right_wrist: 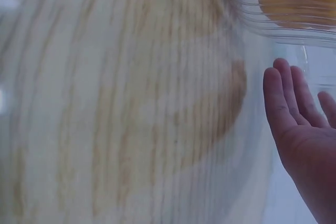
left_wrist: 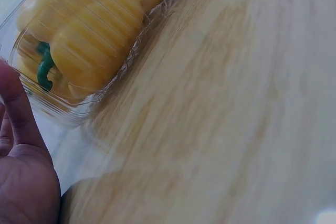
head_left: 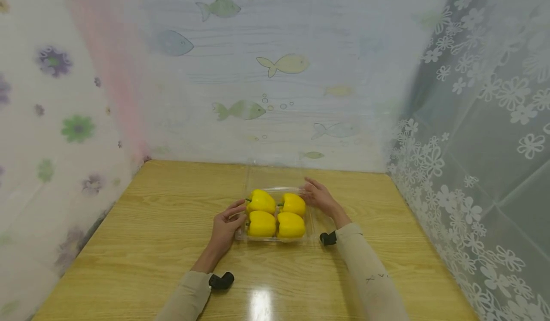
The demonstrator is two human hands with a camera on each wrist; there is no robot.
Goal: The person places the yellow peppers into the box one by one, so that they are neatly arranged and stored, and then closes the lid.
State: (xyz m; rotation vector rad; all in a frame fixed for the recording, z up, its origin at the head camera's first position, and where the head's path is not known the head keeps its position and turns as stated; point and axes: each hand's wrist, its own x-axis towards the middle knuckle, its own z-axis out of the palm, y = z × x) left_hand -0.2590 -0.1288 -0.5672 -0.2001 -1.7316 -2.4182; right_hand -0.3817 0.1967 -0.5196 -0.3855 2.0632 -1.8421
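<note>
Several yellow bell peppers (head_left: 290, 225) with green stems lie in two rows in a clear plastic clamshell box (head_left: 268, 239). The box's transparent lid (head_left: 275, 174) stands raised at the back. My left hand (head_left: 224, 225) is at the box's left side, its fingers extended along the wall; in the left wrist view, a fingertip of that hand (left_wrist: 26, 166) meets the rim near a pepper (left_wrist: 94, 35). On the other side is my right hand (head_left: 320, 197), fingers straight beside the back right corner. The right wrist view shows this hand (right_wrist: 304, 124) with its palm bare, just below the box wall.
The box stands on a wood-grain table (head_left: 172, 244). A pale curtain with fish (head_left: 283, 65) hangs behind the table, and flower-patterned sheets (head_left: 447, 197) flank it. Each sleeve has a black wrist camera mount (head_left: 221, 281) on it.
</note>
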